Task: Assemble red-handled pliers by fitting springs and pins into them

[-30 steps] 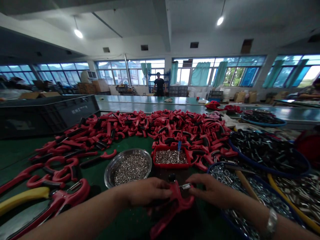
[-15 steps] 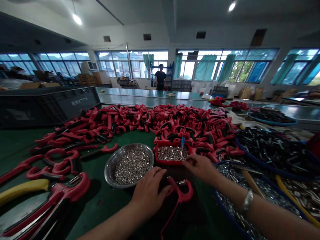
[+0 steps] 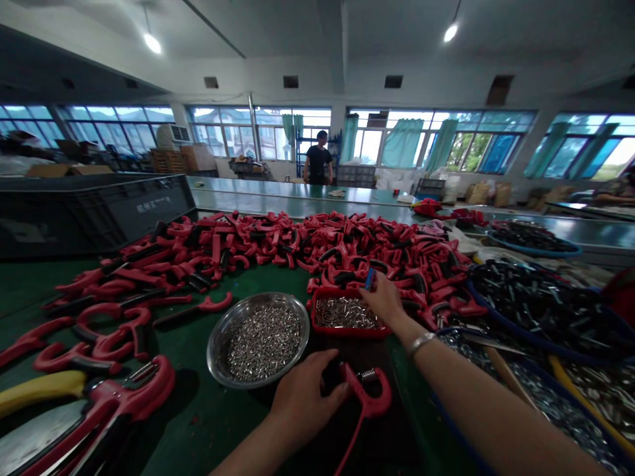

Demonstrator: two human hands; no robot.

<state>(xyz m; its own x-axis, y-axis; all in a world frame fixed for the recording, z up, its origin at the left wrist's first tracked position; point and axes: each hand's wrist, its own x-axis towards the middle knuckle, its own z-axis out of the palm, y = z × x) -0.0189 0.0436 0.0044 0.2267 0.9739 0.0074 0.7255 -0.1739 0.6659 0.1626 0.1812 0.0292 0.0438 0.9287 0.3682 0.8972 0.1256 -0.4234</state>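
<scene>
My left hand (image 3: pixel 310 390) is curled, thumb and fingertips closed at the left end of a red hooked handle (image 3: pixel 370 403) that has a small coil spring on it. A dark part shows between those fingers. Stretched over the red tray (image 3: pixel 347 314) of small metal pins, my right hand (image 3: pixel 385 299) pinches a blue-handled tool (image 3: pixel 370 279), whose lower end is hidden. Left of the tray stands a round steel bowl (image 3: pixel 215 354) filled with tiny metal pieces.
Behind the bowl and tray lies a wide heap of red and black handles (image 3: pixel 278 238). A grey crate (image 3: pixel 163 201) stands at left, near a larger red tool (image 3: pixel 143 393). Baskets of black parts (image 3: pixel 536 297) and metal parts (image 3: pixel 550 396) line the right. A person (image 3: pixel 317 162) stands far behind.
My right hand has moved up and forward from the tray's right edge and taken hold of the blue-handled tool. My left hand and the red handle have shifted slightly right in view.
</scene>
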